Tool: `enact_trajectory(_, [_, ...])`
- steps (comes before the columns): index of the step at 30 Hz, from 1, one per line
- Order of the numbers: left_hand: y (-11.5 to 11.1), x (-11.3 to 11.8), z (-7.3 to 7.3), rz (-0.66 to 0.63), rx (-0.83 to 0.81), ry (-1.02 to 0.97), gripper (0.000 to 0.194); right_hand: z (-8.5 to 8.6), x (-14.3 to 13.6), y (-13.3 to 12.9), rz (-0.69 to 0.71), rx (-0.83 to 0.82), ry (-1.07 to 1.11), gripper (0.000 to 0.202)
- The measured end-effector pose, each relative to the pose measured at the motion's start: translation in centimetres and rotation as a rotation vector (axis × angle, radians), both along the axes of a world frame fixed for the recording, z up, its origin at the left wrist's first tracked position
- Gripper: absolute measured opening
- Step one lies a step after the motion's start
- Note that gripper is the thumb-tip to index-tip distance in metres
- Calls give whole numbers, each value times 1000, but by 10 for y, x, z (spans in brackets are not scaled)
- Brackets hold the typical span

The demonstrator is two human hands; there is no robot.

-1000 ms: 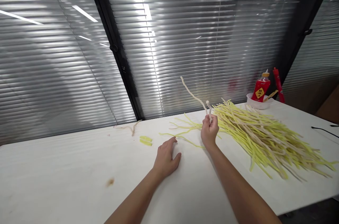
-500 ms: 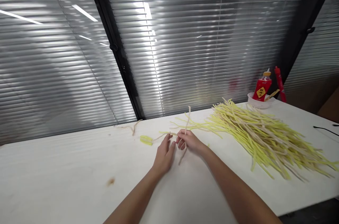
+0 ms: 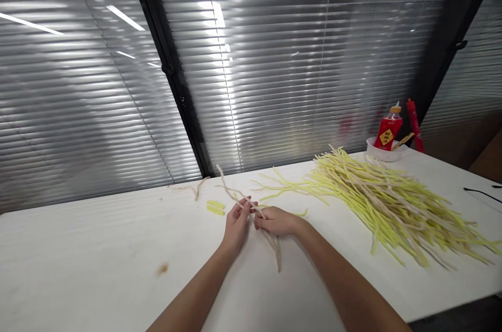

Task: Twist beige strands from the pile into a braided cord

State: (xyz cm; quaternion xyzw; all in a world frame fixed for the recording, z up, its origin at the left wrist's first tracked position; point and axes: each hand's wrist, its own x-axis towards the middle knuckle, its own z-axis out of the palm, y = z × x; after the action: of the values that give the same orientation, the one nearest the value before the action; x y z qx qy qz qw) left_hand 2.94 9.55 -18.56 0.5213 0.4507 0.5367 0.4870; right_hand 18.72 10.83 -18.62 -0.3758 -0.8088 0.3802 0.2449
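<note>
Where a white table [image 3: 98,248] runs up to tall windows, grey slatted blinds [image 3: 274,70] fill the background, split by a slanting black frame [image 3: 172,70], with ceiling lights glinting through. A small brown stain [image 3: 162,269] marks the tabletop at left. At the far right corner, a bottle [image 3: 388,133] leans in a shallow, clear tub [image 3: 381,154]; its red label carries a yellow diamond with dark Chinese characters, too small for me to read surely.

Near the middle of the table, a person works with bare hands on pale beige strands [image 3: 278,254]. Their long axis runs diagonally: one end points up and left toward the blinds, the others down and right, toward the person. The left hand [image 3: 236,223] pinches the strands between thumb and fingers; the right hand [image 3: 274,220], just beside it, grasps them with curled fingers. Short yellow pieces [image 3: 215,208] lie left of the hands, and a big yellow-and-beige heap [image 3: 384,206] spreads to the right.
</note>
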Motion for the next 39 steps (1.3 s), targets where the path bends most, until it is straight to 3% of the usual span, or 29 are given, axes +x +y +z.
enact_trajectory(4, [-1, -1, 1, -33, -30, -34, 44, 4, -6, -5, -18, 119, -56, 30])
enact_trajectory(8, [0, -1, -1, -34, -75, -207, 39, 11, -10, -12, -85, 142, -92, 29])
enact_trajectory(12, [0, -2, 1, 113, -102, -338, 38, 15, -9, -13, -267, 207, -121, 29])
enact_trajectory(16, [2, -3, 2, 206, -117, -391, 39, 13, -1, -8, -493, 332, -318, 26])
enact_trajectory(22, [3, -3, 1, 214, -105, -395, 41, 6, 5, -1, -441, 354, -608, 23])
enact_trajectory(28, [3, -3, 1, 224, -113, -394, 43, 9, 11, 4, -481, 473, -642, 24])
enact_trajectory(34, [4, -3, -3, 142, -89, -320, 39, 10, 34, 13, -670, 605, -598, 34])
enact_trajectory(39, [4, -3, -5, 14, -97, -161, 41, 7, 48, 17, -967, 556, -573, 32])
